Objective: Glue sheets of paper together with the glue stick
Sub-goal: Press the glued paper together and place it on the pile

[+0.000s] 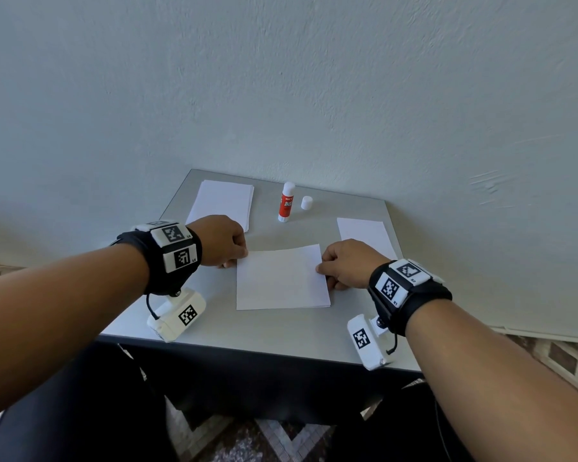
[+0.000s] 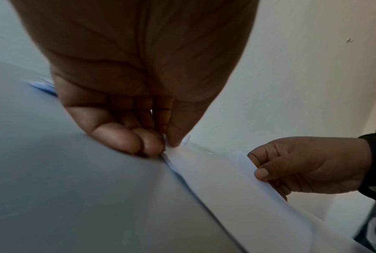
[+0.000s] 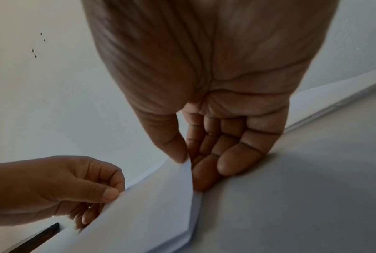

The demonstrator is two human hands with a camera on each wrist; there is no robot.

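Observation:
A white sheet [image 1: 281, 278] lies on top of other paper in the middle of the grey table [image 1: 247, 328]. My left hand [image 1: 226, 243] pinches the sheet's left edge [image 2: 171, 154] between thumb and fingers. My right hand [image 1: 344, 265] pinches the sheet's right edge [image 3: 189, 164] the same way, and that far side of the sheet is lifted a little. The red and white glue stick [image 1: 286, 202] stands upright and uncapped at the back of the table. Its white cap [image 1: 306, 202] stands just to its right. Neither hand touches the glue stick.
A stack of white paper [image 1: 222, 203] lies at the back left of the table, partly behind my left hand. A single white sheet [image 1: 366, 236] lies at the right edge. A wall rises right behind the table. My knees are under its front edge.

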